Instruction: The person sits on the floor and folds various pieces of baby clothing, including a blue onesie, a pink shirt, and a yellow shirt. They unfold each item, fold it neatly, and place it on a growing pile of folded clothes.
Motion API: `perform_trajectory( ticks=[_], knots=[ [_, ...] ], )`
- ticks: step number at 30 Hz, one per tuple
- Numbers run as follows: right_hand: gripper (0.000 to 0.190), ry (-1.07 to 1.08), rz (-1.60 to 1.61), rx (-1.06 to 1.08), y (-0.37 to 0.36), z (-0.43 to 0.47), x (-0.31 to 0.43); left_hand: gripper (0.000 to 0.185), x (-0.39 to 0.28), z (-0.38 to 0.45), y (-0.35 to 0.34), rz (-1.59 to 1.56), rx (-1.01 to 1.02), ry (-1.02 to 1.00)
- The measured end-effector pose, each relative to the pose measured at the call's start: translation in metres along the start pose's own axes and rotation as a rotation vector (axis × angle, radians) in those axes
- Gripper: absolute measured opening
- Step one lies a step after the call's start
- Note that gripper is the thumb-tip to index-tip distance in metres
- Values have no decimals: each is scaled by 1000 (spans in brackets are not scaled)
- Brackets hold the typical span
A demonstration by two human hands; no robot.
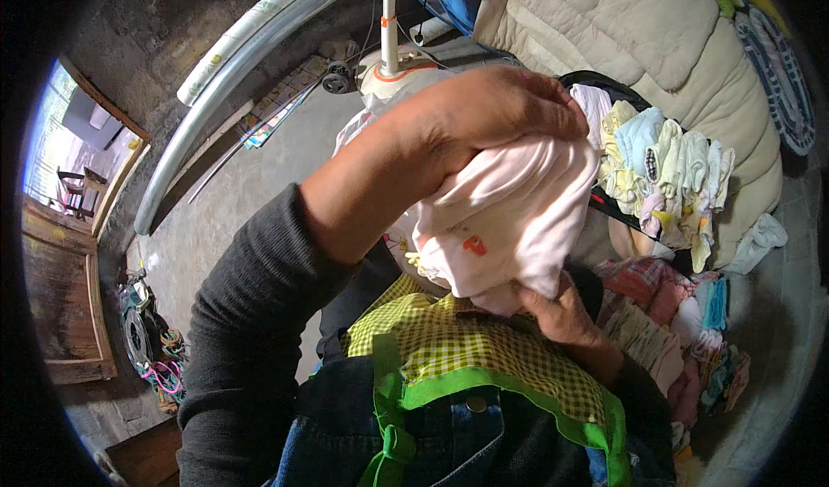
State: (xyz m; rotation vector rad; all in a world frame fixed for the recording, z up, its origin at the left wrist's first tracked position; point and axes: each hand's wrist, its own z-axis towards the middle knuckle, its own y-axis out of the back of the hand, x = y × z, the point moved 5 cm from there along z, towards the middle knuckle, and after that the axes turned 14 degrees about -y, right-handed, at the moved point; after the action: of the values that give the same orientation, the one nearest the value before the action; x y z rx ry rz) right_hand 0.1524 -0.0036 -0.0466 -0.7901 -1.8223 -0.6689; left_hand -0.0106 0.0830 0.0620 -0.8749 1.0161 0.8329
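Note:
A pale pink cloth garment [511,221] with a small red-orange print hangs between my two hands, above my lap. My left hand [499,114] grips its upper edge, the arm reaching across in a dark grey sleeve. Low on the right, my right hand [563,312] pinches the lower corner between thumb and fingers. Beneath the garment lies a green-and-white checked apron [479,351] with a bright green border. Part of a whitish printed cloth or bag shows behind the garment; the rest of it is hidden.
Folded small clothes [673,163] sit in a row on a black item at the right. Below them is a heap of mixed clothes [647,286]. A cream quilt [647,27] lies behind. A white stand base [395,76], long rolls [246,40] and a coil of cords [162,357] are around.

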Motion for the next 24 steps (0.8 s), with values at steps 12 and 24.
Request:
perform_trajectory(
  ticks=[12,24],
  knots=[
    [69,317,801,139,50,8,23,38,-24,96,-10,356,59,-328],
    [62,346,817,-244,91,4,48,33,-4,61,35,417,-214,-275]
  ],
)
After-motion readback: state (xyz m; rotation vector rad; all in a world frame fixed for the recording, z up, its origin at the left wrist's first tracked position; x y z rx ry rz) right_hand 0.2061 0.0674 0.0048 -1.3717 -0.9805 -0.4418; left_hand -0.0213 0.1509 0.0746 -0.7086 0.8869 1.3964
